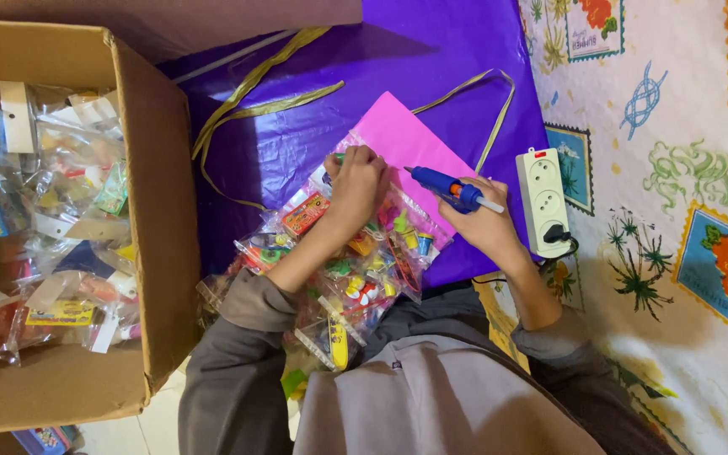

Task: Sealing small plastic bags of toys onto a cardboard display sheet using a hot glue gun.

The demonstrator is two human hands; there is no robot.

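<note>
Near the middle of the frame, the right hand [475, 221] is wrapped around the grip of a blue glue gun [451, 187] with an orange trigger part; a pale glue stick pokes out of its back end, and its dark nozzle points toward the left of the frame, over a pink sheet [406, 139]. The pink sheet is flat, bright and rectangular, lying tilted on a shiny purple cloth [431, 50]. The left hand [355, 181] is curled shut, pressing a clear toy packet [309, 211] at the sheet's lower left edge. More clear packets of colourful small toys [372, 270] lie piled below it. A cardboard box [166, 211] full of similar packets fills the left of the frame. A white power strip [543, 198] lies just right of the right hand.
</note>
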